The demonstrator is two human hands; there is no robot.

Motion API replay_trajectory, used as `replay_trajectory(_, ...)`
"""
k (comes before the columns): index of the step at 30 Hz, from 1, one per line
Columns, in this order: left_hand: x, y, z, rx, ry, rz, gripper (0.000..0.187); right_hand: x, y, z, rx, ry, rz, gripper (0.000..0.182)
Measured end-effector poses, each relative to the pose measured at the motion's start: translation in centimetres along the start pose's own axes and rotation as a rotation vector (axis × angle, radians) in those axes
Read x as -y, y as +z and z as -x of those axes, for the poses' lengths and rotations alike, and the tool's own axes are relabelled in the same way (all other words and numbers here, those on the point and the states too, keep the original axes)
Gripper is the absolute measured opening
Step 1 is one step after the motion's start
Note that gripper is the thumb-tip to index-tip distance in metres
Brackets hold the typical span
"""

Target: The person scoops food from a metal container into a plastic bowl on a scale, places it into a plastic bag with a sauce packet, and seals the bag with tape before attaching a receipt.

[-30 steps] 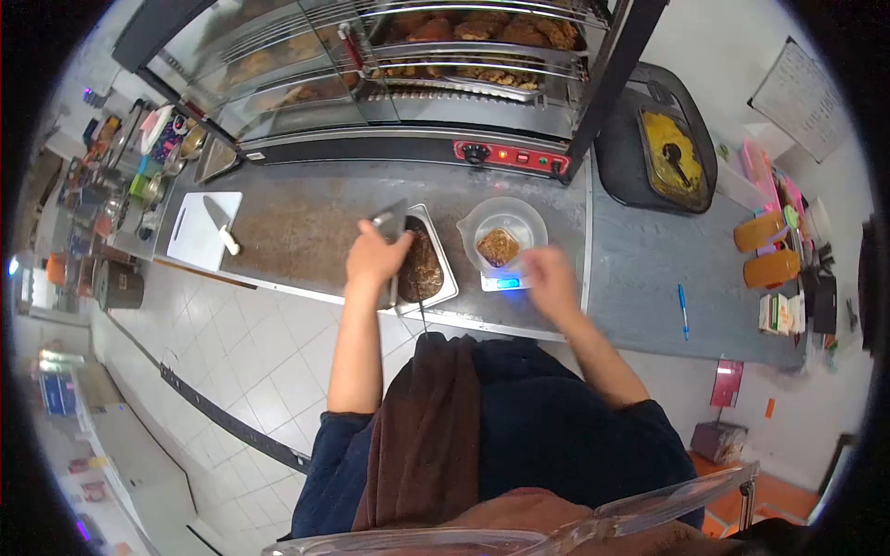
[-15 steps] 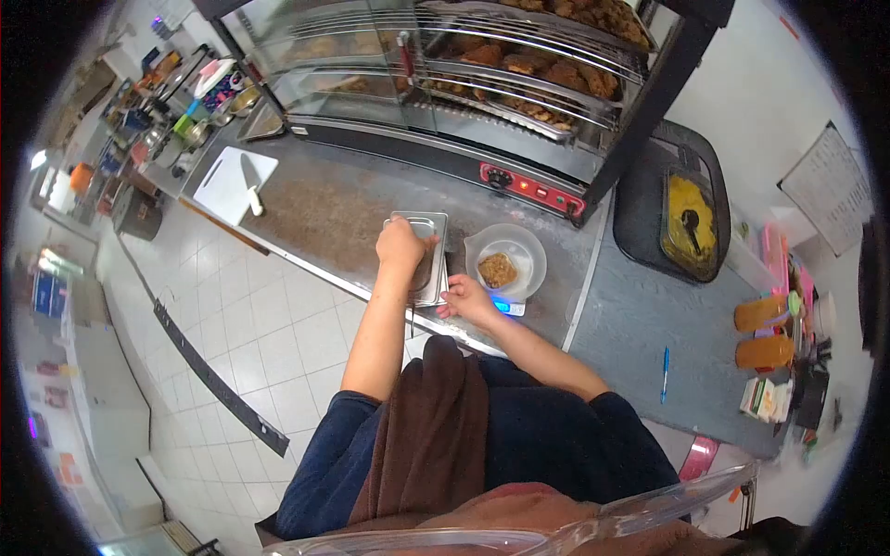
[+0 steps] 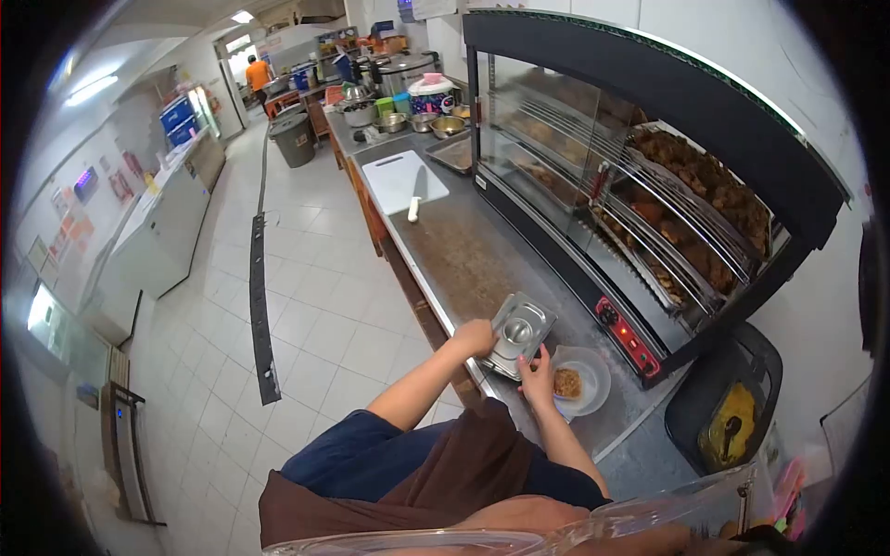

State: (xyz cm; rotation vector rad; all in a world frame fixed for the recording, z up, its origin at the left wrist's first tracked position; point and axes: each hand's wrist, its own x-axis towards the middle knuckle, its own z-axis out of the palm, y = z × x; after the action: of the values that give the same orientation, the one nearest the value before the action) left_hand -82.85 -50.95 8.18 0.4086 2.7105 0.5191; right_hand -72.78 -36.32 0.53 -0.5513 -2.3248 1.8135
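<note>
Lid [image 3: 520, 331] now on pan; both hands' fingers gripping pan, steel counter [image 3: 454, 250], tiled kitchen.

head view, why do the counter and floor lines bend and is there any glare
Head view: fisheye lens curves the counter and floor, with a black vignette round the frame; ceiling lights glare at upper left; the warmer glass reflects light; both hands at the metal pan look sharp.

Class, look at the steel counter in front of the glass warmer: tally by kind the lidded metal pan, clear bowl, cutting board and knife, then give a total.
Lidded metal pan, with left hand and right hand on it: 1
Clear bowl holding brown food: 1
White cutting board: 1
Knife lying on the board: 1
Total: 4
</note>
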Motion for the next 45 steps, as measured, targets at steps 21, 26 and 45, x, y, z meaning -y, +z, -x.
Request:
replay_trajectory(21, -4.4, -1.1, -2.0, -0.003, 0.25, 0.952, 0.031, 7.5, -10.0, -3.5, 0.123, -0.019, -0.348, 0.048)
replay_trajectory(26, -13.3, -4.6, -3.4, 0.045, 0.335, 1.155, 0.028, 11.9, -17.2, -6.6, 0.161, -0.049, -0.377, 0.066)
replay_trajectory(45, -17.8, -0.8, -10.8, -0.015, 0.351, 1.3, 0.028, 9.2, -21.2, -13.6, 0.074, 0.0, -0.562, 0.063)
